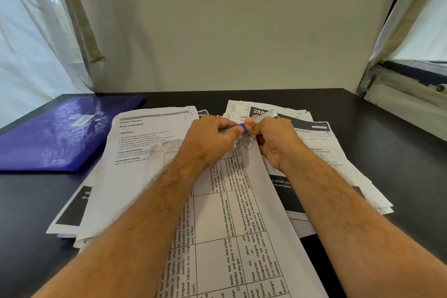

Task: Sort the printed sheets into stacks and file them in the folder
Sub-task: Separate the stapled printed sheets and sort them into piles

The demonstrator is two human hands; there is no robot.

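Head view, both of your forearms reaching forward over the papers. Your left hand (212,138) and right hand (273,143) meet at the far end of the table-printed sheet (232,213), whose long axis runs away from you, from the bottom edge of the frame up to the hands. Between the two hands sits a small metallic tool (262,117) with a blue part, probably a stapler or staple remover; which one cannot be told. The fingers of your right hand are curled around it, thumb on top; the fingers of your left hand pinch toward its blue end and the sheet's top corner, though whether they grip the tool or the paper itself is hidden.

The sheets lie in loose, overlapping piles on the dark counter (362,128): the left pile (145,143) topped by a text page, the right pile (326,152) with dark-banded pages, and the table-printed sheet lying across both. The purple folder (60,133) lies closed and flat at the far left of the counter, just beside the left pile and well apart from both hands.

Judged from this arrangement, sorting is at an early stage, with the step in hand concerning the fastened corner of the top sheet. The relation to watch: the folder lies to the left of the hands, so your left hand is the nearer one to reach it, while the sheet's long axis points straight at you.
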